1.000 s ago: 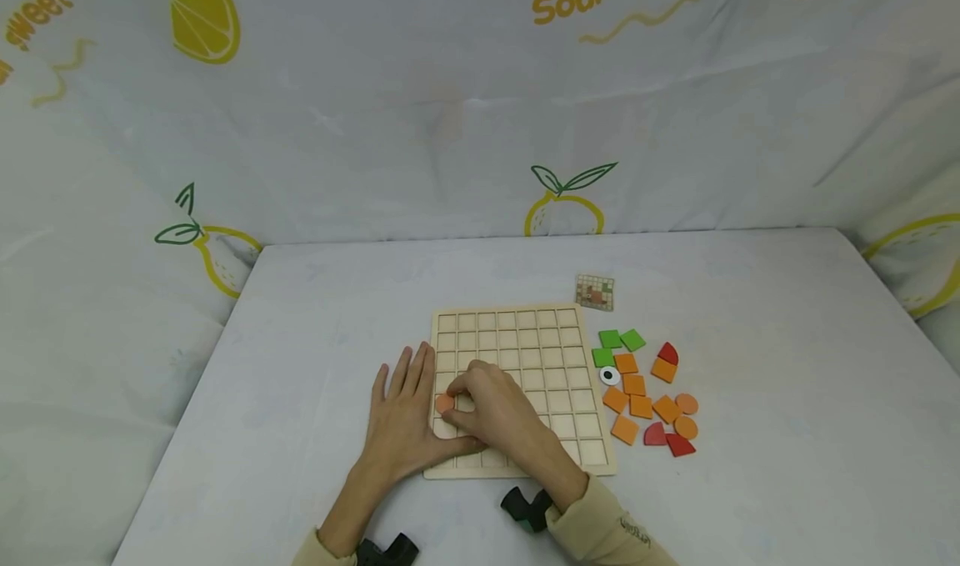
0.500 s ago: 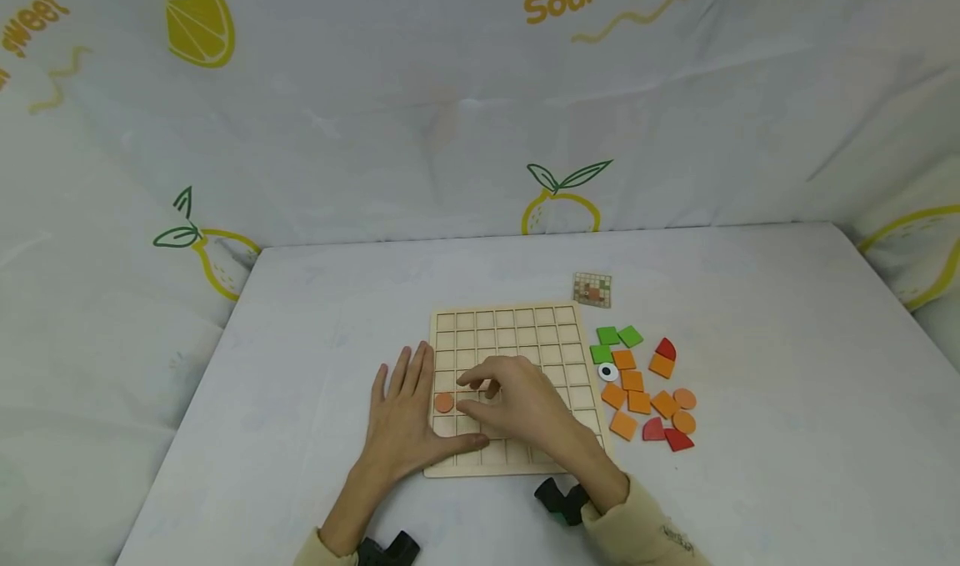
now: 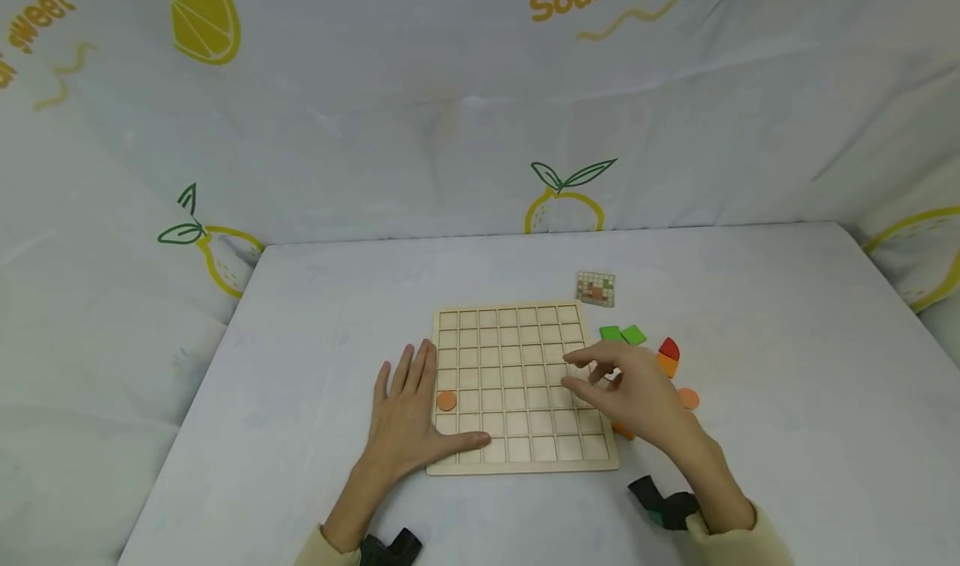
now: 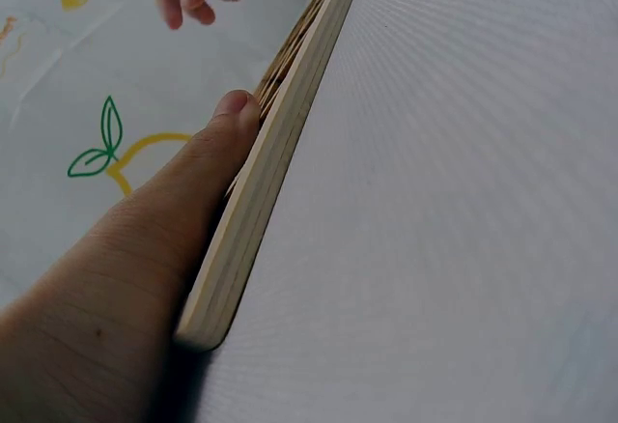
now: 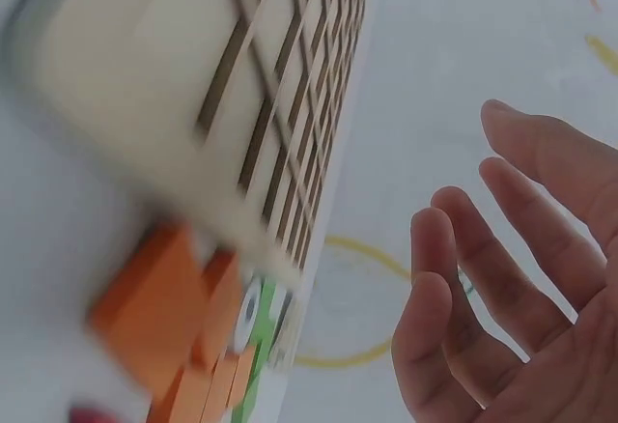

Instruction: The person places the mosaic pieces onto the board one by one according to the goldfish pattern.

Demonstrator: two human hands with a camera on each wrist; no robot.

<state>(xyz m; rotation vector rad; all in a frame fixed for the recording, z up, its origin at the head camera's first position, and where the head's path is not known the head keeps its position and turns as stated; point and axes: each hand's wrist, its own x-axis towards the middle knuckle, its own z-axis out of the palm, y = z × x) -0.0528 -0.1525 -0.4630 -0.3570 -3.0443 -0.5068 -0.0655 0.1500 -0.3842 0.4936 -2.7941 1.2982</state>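
A pale wooden grid board point(image 3: 513, 378) lies on the table, with one orange disc point(image 3: 446, 401) in a cell near its left edge. My left hand point(image 3: 408, 433) rests flat along that edge, fingers straight, its thumb point(image 4: 208, 153) reaching over the front part of the board. Above the board's right edge hovers my right hand point(image 3: 637, 391), fingers loosely bent and thumb apart, holding nothing. It covers many of the loose pieces beside the board. The right wrist view shows orange squares point(image 5: 159, 312) there and a white eye disc point(image 5: 248, 313).
Green squares point(image 3: 633, 334), a red quarter-round piece point(image 3: 669, 348) and another orange disc point(image 3: 688, 398) lie right of the board. Behind its far right corner is a small pattern card point(image 3: 596, 289). A white cloth with lemon prints point(image 3: 420, 132) hangs behind the table.
My right hand has let go of the orange disc, leaving it in its cell, and moved right across the board to its right edge. The left hand has stayed put.
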